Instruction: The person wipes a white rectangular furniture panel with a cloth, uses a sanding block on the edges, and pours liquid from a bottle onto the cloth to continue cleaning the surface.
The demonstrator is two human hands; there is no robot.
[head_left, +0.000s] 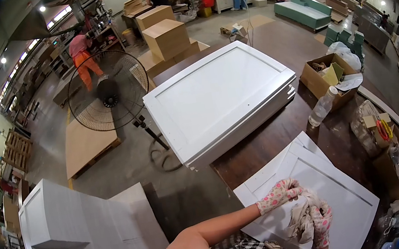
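Note:
My left hand (280,195) and my right hand (321,223) both wear white gloves with pink spots. Between them is a crumpled pale cloth (301,221); the left fingers pinch its upper edge and the right hand grips its right side. Under the cloth lies a white framed door panel (344,195), set at an angle over another white panel (252,188) on a dark brown table (245,156). Part of both panels is hidden by my arms and the cloth.
A stack of white panels (221,96) stands further back on the table. To the right are a plastic bottle (321,107), an open cardboard box (321,82) and cluttered boxes (392,169). A large fan (109,94) and a white cabinet (86,227) stand left. Several people work farther off.

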